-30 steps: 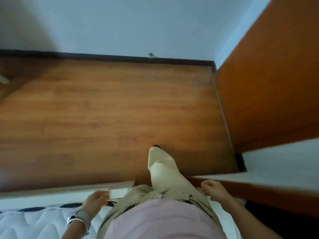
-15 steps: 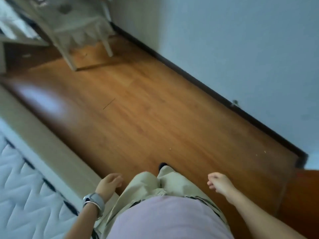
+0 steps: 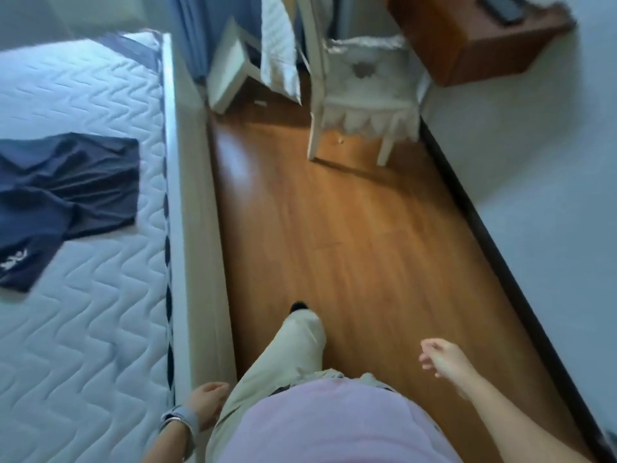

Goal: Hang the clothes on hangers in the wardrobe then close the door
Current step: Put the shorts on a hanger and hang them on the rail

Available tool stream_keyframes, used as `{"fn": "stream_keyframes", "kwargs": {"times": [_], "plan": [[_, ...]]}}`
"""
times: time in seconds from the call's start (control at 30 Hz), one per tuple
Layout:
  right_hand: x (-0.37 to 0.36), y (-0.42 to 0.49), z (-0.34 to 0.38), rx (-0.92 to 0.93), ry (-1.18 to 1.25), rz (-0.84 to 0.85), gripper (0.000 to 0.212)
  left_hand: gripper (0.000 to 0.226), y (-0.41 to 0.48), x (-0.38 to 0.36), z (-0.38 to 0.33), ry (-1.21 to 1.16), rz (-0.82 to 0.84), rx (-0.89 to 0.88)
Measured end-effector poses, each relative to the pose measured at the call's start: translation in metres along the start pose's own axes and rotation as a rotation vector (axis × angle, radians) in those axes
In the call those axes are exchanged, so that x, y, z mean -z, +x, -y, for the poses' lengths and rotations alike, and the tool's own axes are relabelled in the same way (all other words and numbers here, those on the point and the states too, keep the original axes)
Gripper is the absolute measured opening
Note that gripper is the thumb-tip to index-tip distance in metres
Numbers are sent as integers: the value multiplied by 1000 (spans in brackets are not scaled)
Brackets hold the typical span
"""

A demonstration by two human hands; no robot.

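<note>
A dark navy garment (image 3: pixel 66 198) with a small white logo lies spread out on the white quilted mattress (image 3: pixel 83 329) at the left. My left hand (image 3: pixel 208 401), a watch on its wrist, hangs empty beside my hip near the bed's edge, fingers loosely curled. My right hand (image 3: pixel 442 360) swings empty over the wooden floor at the lower right, fingers apart. Neither hand touches the garment. No wardrobe or hanger shows in this view.
A white chair (image 3: pixel 364 95) with a frilled seat cover stands ahead on the wooden floor (image 3: pixel 350 245). A brown wooden cabinet (image 3: pixel 474 38) sits at the top right, a white wall (image 3: pixel 551 195) runs along the right, and blue curtains (image 3: pixel 190 28) hang beyond the bed.
The view has swung left from the wardrobe side and wall to the bed and chair. The navy garment has come into view. Both hands stay empty at my sides.
</note>
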State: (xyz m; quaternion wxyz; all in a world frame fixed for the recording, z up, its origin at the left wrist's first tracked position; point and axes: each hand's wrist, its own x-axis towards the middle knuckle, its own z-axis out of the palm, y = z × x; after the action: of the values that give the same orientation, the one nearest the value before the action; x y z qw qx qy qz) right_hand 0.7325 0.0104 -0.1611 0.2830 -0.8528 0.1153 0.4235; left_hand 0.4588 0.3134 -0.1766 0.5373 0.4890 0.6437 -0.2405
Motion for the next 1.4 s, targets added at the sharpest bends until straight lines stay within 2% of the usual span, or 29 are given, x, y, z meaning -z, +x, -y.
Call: {"fn": "stream_keyframes", "kwargs": {"times": [0.1,0.17,0.3,0.47,0.57,0.67,0.73,0.83,0.97,1.03,1.17,1.27,1.4], "plan": [[-16,20,59,-46,-100,127,13,18,11,14,-67,-98,-8,-87],[-22,35,104,-27,-182,200,13,26,16,25,-107,-159,-38,-157],[-21,65,199,89,-209,162,11,26,23,50,-165,-227,-80,-237],[-25,117,300,116,-332,205,12,23,60,74,-199,-367,-129,-116],[-34,158,355,107,-421,237,16,9,81,81,-217,-427,-123,31],[-40,194,423,82,-477,299,14,33,101,90,-248,-479,-140,114],[-43,215,478,81,-536,308,16,30,109,100,-279,-535,-139,102],[-52,246,566,192,-672,289,19,13,109,127,-326,-754,-216,70],[-94,260,685,410,-728,248,24,10,109,156,-352,-844,-324,39],[-127,256,730,471,-701,284,20,11,114,163,-352,-887,-344,91],[-200,234,778,556,-738,373,16,18,127,169,-343,-1003,-283,275],[-249,215,786,541,-854,443,13,26,144,180,-331,-1047,-266,355],[-301,202,796,519,-1103,578,20,12,155,220,-341,-1138,-259,347]]}}
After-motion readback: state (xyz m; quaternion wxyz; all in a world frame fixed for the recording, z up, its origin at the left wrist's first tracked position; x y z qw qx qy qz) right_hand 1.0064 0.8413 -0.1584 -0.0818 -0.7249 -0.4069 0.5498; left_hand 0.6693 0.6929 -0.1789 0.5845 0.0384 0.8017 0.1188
